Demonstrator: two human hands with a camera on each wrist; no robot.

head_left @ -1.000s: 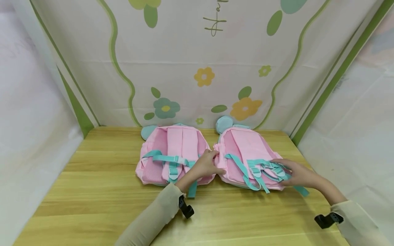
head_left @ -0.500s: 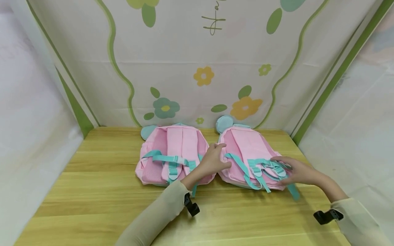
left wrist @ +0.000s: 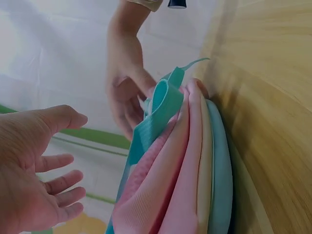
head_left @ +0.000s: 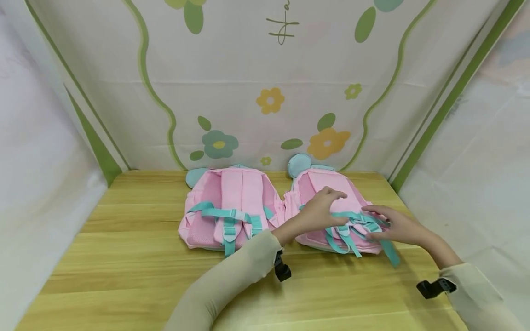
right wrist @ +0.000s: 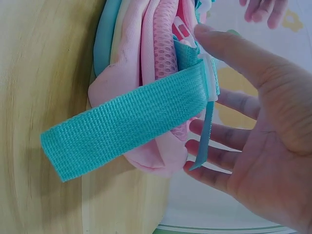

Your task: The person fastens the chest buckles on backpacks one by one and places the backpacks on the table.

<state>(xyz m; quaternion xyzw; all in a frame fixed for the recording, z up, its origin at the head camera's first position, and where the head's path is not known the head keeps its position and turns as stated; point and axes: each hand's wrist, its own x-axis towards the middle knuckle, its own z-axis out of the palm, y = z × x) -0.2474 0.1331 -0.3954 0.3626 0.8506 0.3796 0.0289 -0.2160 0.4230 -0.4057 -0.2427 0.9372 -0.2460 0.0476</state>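
Observation:
Two pink child's backpacks with turquoise straps lie side by side, back panels up. Over the right backpack [head_left: 331,181] reaches my left hand [head_left: 320,211], thumb and fingers spread with nothing between them. The left wrist view has this hand [left wrist: 24,165] apart from the backpack's side [left wrist: 195,146]. At the right backpack's lower right corner is my right hand [head_left: 397,227], fingers loosely bent beside the buckle and straps. In the right wrist view, its thumb [right wrist: 229,48] is right at the backpack's edge, and a wide turquoise strap [right wrist: 126,122] hangs in front of the fingers.
The left backpack [head_left: 244,184] sits close against the right one. Both are on a wooden table [head_left: 124,271], near its back edge. A flower-printed cloth [head_left: 232,69] rises behind, with pale cloth walls on both sides.
My left hand has let go of the right backpack's left side pocket and moved right, over its back panel. The right hand stays near the buckle; the loose strap end now hangs lower.

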